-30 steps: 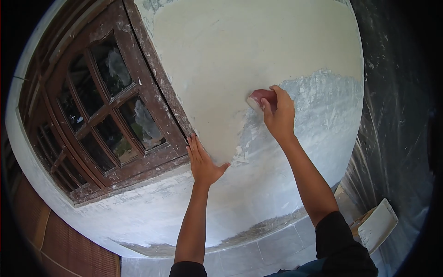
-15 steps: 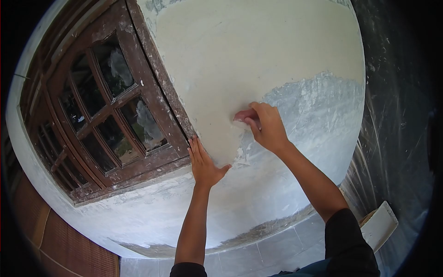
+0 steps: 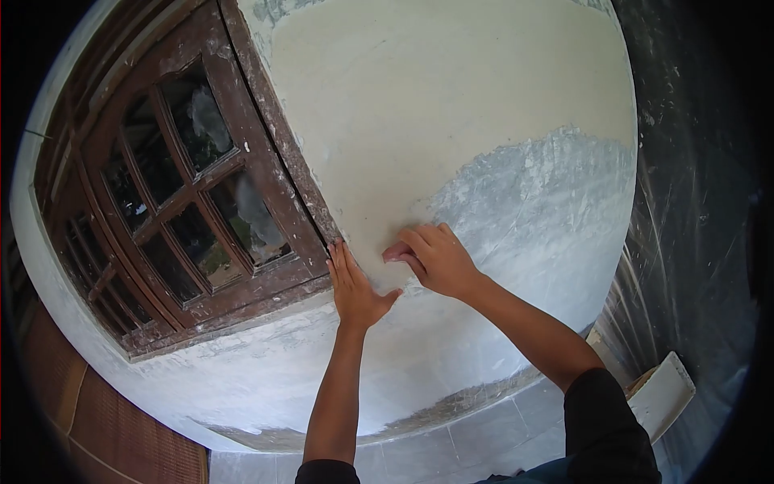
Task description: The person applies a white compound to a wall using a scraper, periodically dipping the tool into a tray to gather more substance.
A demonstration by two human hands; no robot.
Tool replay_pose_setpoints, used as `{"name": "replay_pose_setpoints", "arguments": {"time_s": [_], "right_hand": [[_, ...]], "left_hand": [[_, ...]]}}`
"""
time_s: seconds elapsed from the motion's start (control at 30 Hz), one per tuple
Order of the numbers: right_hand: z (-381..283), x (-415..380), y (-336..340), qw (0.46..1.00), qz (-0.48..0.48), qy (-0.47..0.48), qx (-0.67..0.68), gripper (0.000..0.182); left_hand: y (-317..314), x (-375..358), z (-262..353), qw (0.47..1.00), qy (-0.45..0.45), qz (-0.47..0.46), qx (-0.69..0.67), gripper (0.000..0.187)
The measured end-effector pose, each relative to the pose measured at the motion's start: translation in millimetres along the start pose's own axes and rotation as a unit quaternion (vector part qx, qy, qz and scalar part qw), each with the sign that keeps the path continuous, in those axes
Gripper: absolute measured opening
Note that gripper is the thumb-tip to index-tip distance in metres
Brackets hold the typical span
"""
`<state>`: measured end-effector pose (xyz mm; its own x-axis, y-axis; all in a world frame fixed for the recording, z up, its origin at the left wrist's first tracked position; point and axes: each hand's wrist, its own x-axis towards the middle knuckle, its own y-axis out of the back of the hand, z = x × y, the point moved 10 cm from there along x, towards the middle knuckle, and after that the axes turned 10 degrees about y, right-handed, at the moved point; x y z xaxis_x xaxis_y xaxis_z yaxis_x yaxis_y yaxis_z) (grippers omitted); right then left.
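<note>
My right hand is closed around a small reddish putty spreader, partly hidden by my fingers. The spreader presses on the wall, at the lower part of a smooth cream coat. To the left, my left hand lies flat against the wall with its thumb spread. Its fingertips touch the lower corner of the brown window frame. Right of my right hand, a rough grey-white patch shows on the wall.
A wooden window with glass panes fills the left side. Dark plastic sheeting hangs at the right. A white tray-like object stands at the lower right. Grey floor tiles and a reddish-brown woven panel lie below.
My right hand has moved down and left with the spreader, closer to my left hand. Cream coating now covers more of the wall along that path. My left hand stays in place.
</note>
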<state>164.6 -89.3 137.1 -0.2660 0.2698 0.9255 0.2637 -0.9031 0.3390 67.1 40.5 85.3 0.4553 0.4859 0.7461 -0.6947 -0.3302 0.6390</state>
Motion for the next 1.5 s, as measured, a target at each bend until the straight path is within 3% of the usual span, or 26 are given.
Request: {"name": "replay_pose_setpoints", "arguments": {"time_s": [0.07,0.13,0.2,0.27,0.33,0.4,0.43,0.47,0.53,0.6,0.63,0.67,0.8,0.87,0.93,1.0,1.07,1.17,1.2,1.27,1.33,1.4,1.5], "right_hand": [[18,4,11,0.999,0.012,-0.027,-0.039,0.034],[60,1,56,0.977,0.123,-0.153,-0.083,0.037],[70,-5,97,0.945,0.224,-0.168,-0.17,0.04],[57,1,93,0.954,0.222,-0.145,-0.142,0.038],[25,11,46,0.991,0.097,-0.071,-0.062,0.033],[-7,9,8,0.999,0.033,0.03,-0.023,0.031],[-5,7,-5,0.999,-0.001,0.034,-0.031,0.032],[0,11,1,0.999,-0.001,0.034,-0.03,0.032],[46,14,47,0.986,0.094,-0.102,-0.091,0.033],[65,9,96,0.952,0.213,-0.149,-0.163,0.036],[68,7,103,0.946,0.226,-0.159,-0.169,0.038],[64,7,98,0.946,0.226,-0.159,-0.169,0.038],[11,9,12,0.998,0.035,-0.046,0.011,0.041],[17,6,10,0.998,0.028,-0.043,-0.03,0.037],[58,-6,52,0.971,0.143,-0.17,-0.087,0.038],[69,-13,95,0.931,0.252,-0.207,-0.162,0.043],[55,1,83,0.954,0.222,-0.16,-0.123,0.043],[15,14,21,0.994,0.077,-0.063,-0.036,0.04],[19,12,20,0.994,0.076,-0.064,-0.036,0.04],[47,-2,43,0.967,0.173,-0.172,-0.08,0.041],[68,-35,83,0.884,0.344,-0.301,-0.099,0.043],[72,-50,75,0.818,0.426,-0.382,0.048,0.042],[47,-22,36,0.884,0.337,-0.32,0.043,0.042]], "left_hand": [[-1,1,-1,1.0,0.001,-0.005,-0.002,0.141],[-2,0,-3,1.0,-0.008,0.003,0.001,0.142],[-1,0,-1,1.0,-0.006,0.005,0.004,0.142],[0,1,-1,1.0,-0.005,0.007,0.007,0.142],[0,1,0,1.0,-0.005,0.008,0.009,0.142],[0,0,1,1.0,-0.001,0.005,0.004,0.141],[0,1,0,1.0,0.004,0.004,0.001,0.141],[0,2,-1,1.0,0.004,0.003,0.002,0.141],[-1,1,-2,1.0,-0.007,0.006,-0.001,0.141],[-1,0,-1,1.0,-0.006,0.009,0.001,0.141],[0,0,-1,1.0,-0.007,0.012,0.002,0.141],[0,1,-2,1.0,-0.007,0.012,0.002,0.141],[0,0,1,1.0,-0.001,0.009,0.001,0.14],[0,1,0,1.0,0.004,0.003,0.003,0.14],[1,0,0,1.0,-0.008,0.008,0.001,0.14],[0,-1,0,1.0,-0.005,0.01,0.002,0.14],[0,1,-1,1.0,-0.003,0.011,0.004,0.14],[-1,1,1,1.0,-0.008,0.011,-0.003,0.139],[0,1,1,1.0,-0.001,0.006,0.0,0.139],[0,0,-1,1.0,0.005,0.0,0.005,0.139],[-1,1,-1,1.0,-0.004,0.005,-0.001,0.14],[-1,0,-1,1.0,-0.007,0.017,0.0,0.14],[0,0,0,1.0,-0.013,0.016,-0.004,0.14]]}}
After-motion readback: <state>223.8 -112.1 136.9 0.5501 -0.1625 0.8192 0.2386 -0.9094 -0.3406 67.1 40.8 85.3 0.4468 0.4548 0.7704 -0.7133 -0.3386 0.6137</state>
